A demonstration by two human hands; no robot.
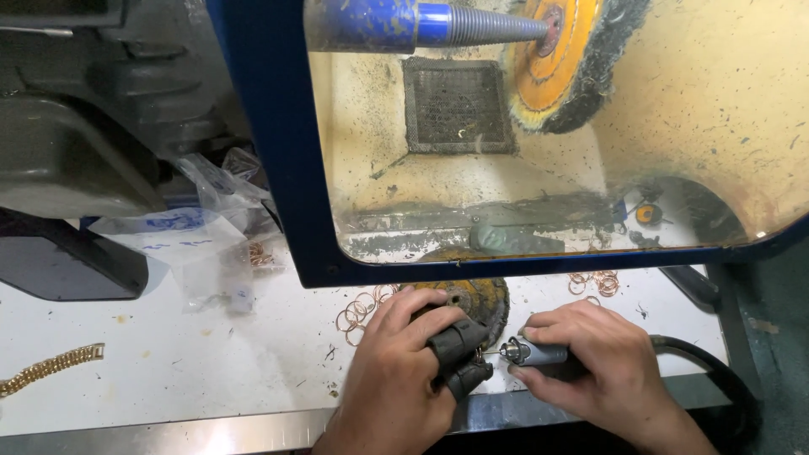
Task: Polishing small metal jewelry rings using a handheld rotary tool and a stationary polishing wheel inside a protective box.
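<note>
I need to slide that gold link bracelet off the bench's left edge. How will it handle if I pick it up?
The gold link bracelet will probably drape limply, since it is built of many small jointed links. It looks metal, so likely weighty for its size. Lying flat on the white benchtop, it shouldn't roll.

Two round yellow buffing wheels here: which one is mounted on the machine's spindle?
The upper buffing wheel, behind the shield on the blue spindle. The other wheel lies flat on the table by the left hand.

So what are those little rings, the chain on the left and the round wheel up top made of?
Rings: probably copper or rose-toned metal, thin pinkish wire loops. Chain: yellow metal, maybe gold or brass, with shiny flat links. Wheel: looks like layered cloth, orange-stained face and dark fuzzy rim.
</note>
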